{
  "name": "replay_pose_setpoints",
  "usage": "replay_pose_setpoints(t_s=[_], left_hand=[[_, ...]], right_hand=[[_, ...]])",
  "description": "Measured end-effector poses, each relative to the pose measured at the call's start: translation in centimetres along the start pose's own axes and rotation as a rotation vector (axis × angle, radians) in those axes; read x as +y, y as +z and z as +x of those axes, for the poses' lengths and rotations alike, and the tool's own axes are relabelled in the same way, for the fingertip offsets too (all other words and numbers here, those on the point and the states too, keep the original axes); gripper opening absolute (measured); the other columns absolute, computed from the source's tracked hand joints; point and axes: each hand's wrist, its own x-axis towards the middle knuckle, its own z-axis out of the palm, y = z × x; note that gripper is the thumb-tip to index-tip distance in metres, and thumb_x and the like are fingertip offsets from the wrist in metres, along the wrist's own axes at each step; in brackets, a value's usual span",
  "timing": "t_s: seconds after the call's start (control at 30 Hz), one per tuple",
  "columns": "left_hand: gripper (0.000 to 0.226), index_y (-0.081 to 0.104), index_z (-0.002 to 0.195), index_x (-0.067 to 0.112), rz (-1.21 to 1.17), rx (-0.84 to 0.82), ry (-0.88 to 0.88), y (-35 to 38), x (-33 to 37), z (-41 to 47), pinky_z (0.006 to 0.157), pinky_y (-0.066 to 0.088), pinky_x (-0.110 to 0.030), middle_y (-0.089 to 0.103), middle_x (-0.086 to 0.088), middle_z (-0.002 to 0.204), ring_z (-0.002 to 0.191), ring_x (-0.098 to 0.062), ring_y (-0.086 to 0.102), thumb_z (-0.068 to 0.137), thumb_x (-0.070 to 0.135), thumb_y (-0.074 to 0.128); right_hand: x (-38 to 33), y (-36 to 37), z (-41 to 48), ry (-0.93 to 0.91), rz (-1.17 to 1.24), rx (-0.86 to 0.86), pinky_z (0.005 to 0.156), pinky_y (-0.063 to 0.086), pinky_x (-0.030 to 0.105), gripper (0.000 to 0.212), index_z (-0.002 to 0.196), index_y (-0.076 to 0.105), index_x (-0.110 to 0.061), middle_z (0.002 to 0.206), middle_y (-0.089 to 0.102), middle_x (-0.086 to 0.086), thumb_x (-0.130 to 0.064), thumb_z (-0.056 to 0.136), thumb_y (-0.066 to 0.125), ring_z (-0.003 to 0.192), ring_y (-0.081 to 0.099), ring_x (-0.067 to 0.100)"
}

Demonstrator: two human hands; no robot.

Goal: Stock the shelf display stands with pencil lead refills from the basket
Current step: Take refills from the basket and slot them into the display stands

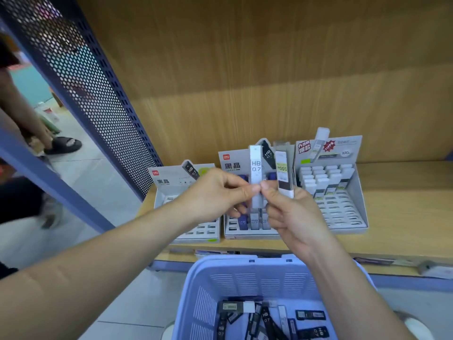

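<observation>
Two hands are raised together before the middle one of three display stands. The left hand (215, 192) pinches an upright grey refill (255, 168) marked HB 0.7, and the right hand (291, 214), its thumb tip touching that case, grips a yellow-labelled refill (283, 173) with its white cap downward. So two refills are in the hands. The left stand (166, 179), middle stand (232, 163) and right stand (348, 228) sit side by side on the wooden shelf (404, 217); the hands hide much of the first two. Below them one lilac basket (245, 278) holds loose refills (267, 317), mostly black and too overlapped to count. A perforated blue panel (85, 94) rises at left, with another person's sandalled foot (63, 144) beyond it.
</observation>
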Motion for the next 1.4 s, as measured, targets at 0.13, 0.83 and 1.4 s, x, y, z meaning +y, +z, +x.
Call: replay_pose_setpoints(t_s=[0.13,0.83,1.4], left_hand=[[0.020,0.063,0.103,0.011,-0.062,0.137,0.073,-1.2,1.8,0.4,0.067,0.058,-0.031,0.067,-0.006,0.075,0.066,-0.017,0.063,0.085,0.020,0.067],[0.017,0.061,0.077,0.029,0.420,0.196,0.237,3.4,-1.8,5.1,0.069,0.048,-0.020,0.062,0.012,0.068,0.060,-0.001,0.055,0.083,0.017,0.071],[0.014,0.066,0.101,0.018,0.639,0.087,0.300,6.9,-6.0,6.5,0.079,0.051,-0.024,0.066,0.006,0.086,0.081,-0.008,0.061,0.088,0.023,0.066]], right_hand=[[-0.8,-0.7,-0.3,-0.028,-0.235,-0.018,0.040,0.024,0.015,0.011,0.081,0.062,-0.014,0.047,0.032,-0.011,-0.014,0.091,0.065,0.041,0.023,0.005],[-1.7,-6.6,0.7,-0.020,0.113,0.301,0.046,0.030,0.017,0.027,0.105,0.065,-0.021,0.064,0.049,-0.003,-0.029,0.106,0.039,0.050,0.040,0.008],[-0.1,-7.5,1.4,0.031,0.121,0.267,0.037,0.018,0.017,0.025,0.107,0.061,-0.014,0.056,0.044,-0.003,-0.025,0.106,0.039,0.041,0.023,0.006]])
